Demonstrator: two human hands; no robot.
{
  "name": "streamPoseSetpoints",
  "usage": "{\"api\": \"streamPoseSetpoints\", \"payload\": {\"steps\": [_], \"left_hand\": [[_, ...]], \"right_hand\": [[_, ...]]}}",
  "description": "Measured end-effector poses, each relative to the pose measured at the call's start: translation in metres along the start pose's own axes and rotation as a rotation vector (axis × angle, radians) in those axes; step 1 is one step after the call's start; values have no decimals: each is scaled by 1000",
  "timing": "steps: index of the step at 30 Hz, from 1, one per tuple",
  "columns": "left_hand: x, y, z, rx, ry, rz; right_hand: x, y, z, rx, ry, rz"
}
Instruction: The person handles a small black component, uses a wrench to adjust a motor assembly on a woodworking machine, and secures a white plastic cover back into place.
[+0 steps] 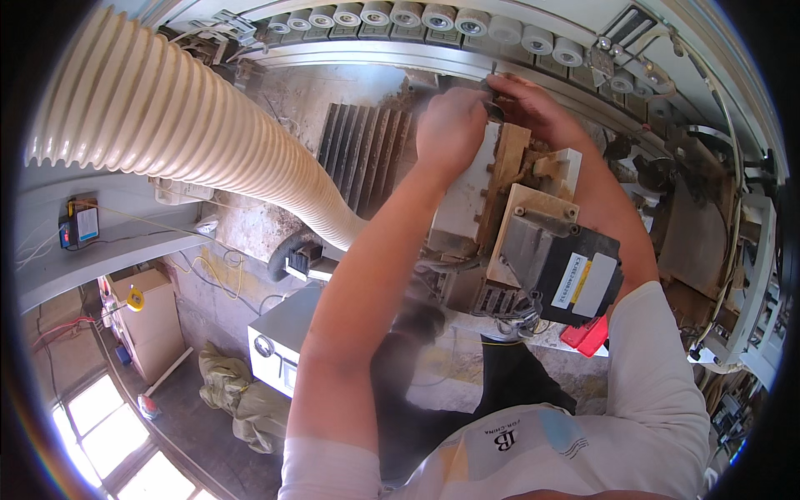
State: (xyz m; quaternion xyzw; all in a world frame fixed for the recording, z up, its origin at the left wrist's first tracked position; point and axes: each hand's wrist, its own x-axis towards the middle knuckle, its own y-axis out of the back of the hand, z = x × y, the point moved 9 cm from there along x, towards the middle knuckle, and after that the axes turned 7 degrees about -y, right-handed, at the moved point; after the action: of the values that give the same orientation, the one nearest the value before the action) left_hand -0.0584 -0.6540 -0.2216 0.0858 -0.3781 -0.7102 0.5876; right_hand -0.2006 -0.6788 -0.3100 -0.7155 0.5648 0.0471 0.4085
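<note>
My left hand (452, 127) is closed at the far end of a dusty machine head, its fingers curled down. What it grips is hidden, and the hand is slightly blurred. Close against it, my right hand (531, 102) reaches around from the right with bent fingers. A thin dark rod (493, 68) sticks up at its fingertips. Between the hands, a small dark round part (495, 112) shows in part. Below them is the machine head's block (463, 196), pale and boxy, with a brown plate (505, 179) along its side. A black motor (560, 271) is bolted nearer to me.
A thick ribbed hose (208, 125) runs from the upper left to beside my left forearm. White rollers (406, 14) line a rail (392, 57) at the back. A ribbed dark block (364, 154) lies left of my hands. A red object (586, 336) sits by my right elbow; a white box (279, 346) stands lower left.
</note>
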Motion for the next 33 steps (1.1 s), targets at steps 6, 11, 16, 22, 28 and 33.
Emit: {"api": "streamPoseSetpoints", "payload": {"steps": [6, 11, 16, 22, 28, 33], "left_hand": [[0, 0, 0, 19, 5, -2], [-1, 0, 0, 20, 10, 5], [-2, 0, -2, 28, -4, 10], [3, 1, -6, 81, 86, -134], [12, -4, 2, 159, 108, -268], [10, 3, 2, 212, 115, -283]], "right_hand": [[2, -15, 6, -19, -50, -33], [2, -18, 5, -56, -109, -68], [-15, -45, 0, -42, -125, -57], [-25, -6, -9, 85, -5, -133], [-2, 57, 13, 216, -32, -90], [0, 26, 11, 207, -68, -149]]}}
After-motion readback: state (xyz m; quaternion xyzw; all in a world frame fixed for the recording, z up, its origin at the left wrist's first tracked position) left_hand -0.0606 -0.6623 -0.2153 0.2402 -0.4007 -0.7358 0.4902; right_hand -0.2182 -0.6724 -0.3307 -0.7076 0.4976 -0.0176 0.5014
